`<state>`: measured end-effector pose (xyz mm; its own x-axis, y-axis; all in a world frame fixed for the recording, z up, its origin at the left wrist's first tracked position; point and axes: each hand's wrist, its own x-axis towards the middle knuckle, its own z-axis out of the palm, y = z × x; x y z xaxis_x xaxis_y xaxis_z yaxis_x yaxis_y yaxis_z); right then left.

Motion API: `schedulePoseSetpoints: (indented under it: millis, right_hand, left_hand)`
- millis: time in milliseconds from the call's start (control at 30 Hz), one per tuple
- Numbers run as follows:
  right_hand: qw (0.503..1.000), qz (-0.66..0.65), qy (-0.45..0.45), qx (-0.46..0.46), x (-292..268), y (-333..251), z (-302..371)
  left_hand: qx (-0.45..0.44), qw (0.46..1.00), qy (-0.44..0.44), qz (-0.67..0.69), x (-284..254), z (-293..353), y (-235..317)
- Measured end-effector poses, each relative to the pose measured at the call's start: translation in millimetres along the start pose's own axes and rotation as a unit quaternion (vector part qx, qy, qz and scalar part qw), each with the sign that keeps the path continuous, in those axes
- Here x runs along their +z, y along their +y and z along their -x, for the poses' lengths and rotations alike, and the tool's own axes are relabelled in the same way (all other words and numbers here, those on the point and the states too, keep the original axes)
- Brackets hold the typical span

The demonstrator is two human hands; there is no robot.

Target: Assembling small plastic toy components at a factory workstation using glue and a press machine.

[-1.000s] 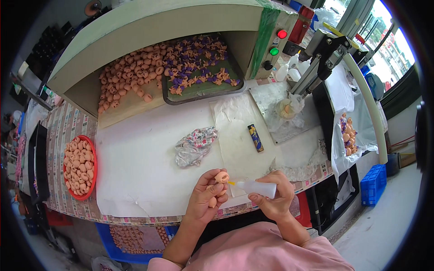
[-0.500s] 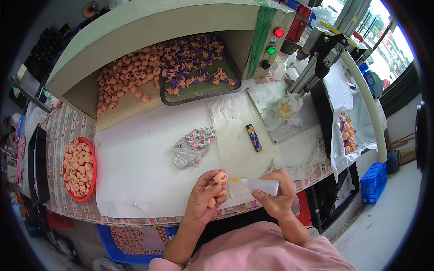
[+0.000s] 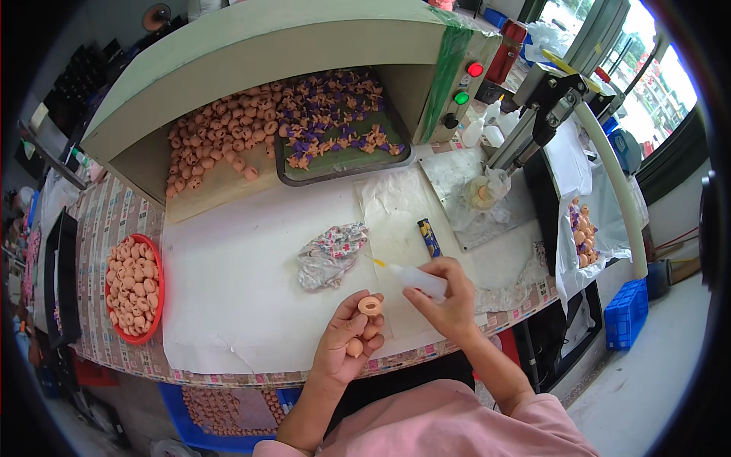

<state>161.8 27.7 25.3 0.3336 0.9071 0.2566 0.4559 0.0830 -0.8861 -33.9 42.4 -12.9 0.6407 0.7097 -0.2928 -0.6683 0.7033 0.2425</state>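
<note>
Low in the frame, just right of centre, the left hand (image 3: 346, 339) has its fingers curled closed around a small peach-coloured doll part (image 3: 370, 306), turned so that its ring-shaped opening faces up; a second rounded lump of the same colour shows lower in the same grip, though whether it belongs to the same piece is hard to tell. The right hand (image 3: 449, 305) is wrapped shut around a small white squeeze bottle (image 3: 417, 279) whose thin yellow nozzle points left.

Half a second ago the nozzle tip sat right at the part; now the bottle has drawn up and to the right, its tip well clear, and the part has been tipped open-side up. That suggests the dab of liquid has been given and the piece is being checked.

Just above the hands lie a crumpled patterned cloth (image 3: 330, 254) and a dark lighter-like stick (image 3: 429, 238) on the white paper sheet (image 3: 228, 289). At the left, a red bowl (image 3: 158, 293) holds more parts.
</note>
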Motion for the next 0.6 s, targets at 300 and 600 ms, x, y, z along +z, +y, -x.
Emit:
schedulePoseSetpoints:
  millis: [300,600]
  right_hand:
    - [0.976,0.127,-0.133,-0.121,52.1,9.5,-62.7]
    - [0.929,0.257,-0.020,-0.264,91.8,23.2,-230.0]
  left_hand:
    - [0.005,0.997,-0.058,0.053,-8.6,8.0,10.5]
    - [-0.006,0.995,-0.092,0.023,-6.3,10.1,17.7]
